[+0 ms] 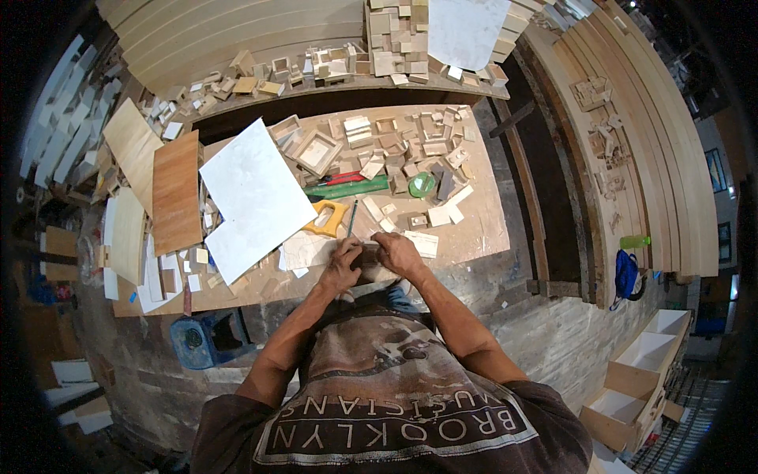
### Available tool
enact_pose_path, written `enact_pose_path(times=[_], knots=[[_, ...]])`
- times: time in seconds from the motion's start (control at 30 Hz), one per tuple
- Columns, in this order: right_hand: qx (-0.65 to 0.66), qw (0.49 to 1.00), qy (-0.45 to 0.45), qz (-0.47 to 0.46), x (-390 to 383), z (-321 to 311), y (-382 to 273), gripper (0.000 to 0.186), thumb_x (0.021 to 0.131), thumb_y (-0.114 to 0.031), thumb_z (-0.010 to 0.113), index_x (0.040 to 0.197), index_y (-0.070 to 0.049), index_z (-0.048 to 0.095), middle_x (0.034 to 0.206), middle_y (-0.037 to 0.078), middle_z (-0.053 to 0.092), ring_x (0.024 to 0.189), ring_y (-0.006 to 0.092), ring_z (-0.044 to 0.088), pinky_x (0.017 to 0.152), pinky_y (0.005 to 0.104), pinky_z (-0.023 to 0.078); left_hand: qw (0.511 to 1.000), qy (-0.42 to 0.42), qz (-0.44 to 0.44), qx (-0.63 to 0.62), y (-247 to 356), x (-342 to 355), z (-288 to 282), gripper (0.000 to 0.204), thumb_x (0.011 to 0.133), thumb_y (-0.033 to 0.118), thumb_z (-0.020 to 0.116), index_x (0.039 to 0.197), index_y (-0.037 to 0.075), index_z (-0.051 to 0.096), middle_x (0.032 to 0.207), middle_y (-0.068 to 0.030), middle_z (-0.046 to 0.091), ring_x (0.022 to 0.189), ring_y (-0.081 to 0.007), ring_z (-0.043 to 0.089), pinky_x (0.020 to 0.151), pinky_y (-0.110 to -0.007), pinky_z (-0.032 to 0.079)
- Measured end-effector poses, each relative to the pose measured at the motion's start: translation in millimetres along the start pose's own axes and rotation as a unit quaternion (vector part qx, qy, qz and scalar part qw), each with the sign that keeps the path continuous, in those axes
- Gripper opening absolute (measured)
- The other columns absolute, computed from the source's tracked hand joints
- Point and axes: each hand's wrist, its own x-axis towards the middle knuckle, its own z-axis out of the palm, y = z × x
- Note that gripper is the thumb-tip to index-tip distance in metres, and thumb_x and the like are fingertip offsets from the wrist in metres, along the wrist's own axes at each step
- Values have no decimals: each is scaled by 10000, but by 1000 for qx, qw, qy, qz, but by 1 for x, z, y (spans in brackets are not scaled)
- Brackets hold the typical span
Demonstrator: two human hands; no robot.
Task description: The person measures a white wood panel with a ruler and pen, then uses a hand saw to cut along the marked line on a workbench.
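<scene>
Head view: left fingers, right fingers curled, grip unclear; pale-floored wooden box beyond.

Woodworking shop around you: workbench at twelve o'clock strewn with small wooden boxes, yellow-handled saw at eleven, long boards at two.

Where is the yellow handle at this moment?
In the head view, the yellow handle lies on the worktable, slightly left of centre, just beyond the left hand and beside the large white sheet's right corner.
</scene>
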Motion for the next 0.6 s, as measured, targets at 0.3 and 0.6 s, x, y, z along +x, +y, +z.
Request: enact_pose_path(times=[0.3,0.6], knots=[[-63,998,6,-4,6,-4,-4,219,812,-79,626,1030,-60,621,945,160,705,950,386,669,845,501,520,1000,-4,-15,4,6,0,-4,548,706,12,757,1225,-67,599,1324,-148,488,1266,-344,513,1038,-419,473],[-30,999,2,11,3,8,-1,192,846,-108,638,1030,-56,619,915,178,702,885,403,678,778,491,536,1000,7,-6,2,12,0,-7,526,718,-6,736,1222,-69,601,1300,-151,493,1245,-346,527,1035,-411,482]])
